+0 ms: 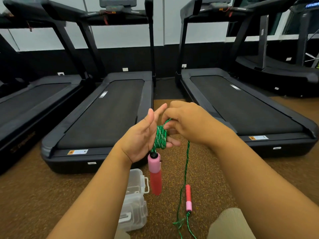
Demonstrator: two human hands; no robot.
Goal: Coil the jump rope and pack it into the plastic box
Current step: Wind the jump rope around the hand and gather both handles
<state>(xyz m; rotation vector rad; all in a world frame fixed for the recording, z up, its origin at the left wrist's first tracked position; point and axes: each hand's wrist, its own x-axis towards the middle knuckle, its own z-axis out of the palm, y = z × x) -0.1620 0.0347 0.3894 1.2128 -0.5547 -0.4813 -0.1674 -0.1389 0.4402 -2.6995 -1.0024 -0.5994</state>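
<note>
A green jump rope (160,137) is wound in several turns around the fingers of my left hand (141,140), palm up, thumb raised. One pink-and-red handle (155,175) hangs down from that coil. My right hand (186,123) pinches the rope just above the coil, and the free length (186,163) drops from it to the floor. The second red-and-pink handle (188,198) lies on the floor with a tangle of rope beside it. The clear plastic box (135,200) lies open on the floor below my left forearm, its lid flipped toward the treadmills.
Black treadmills (107,114) stand in a row ahead, another treadmill (241,107) to the right. Brown speckled rubber floor (43,195) surrounds me. My knee in beige cloth (229,225) shows at the bottom right.
</note>
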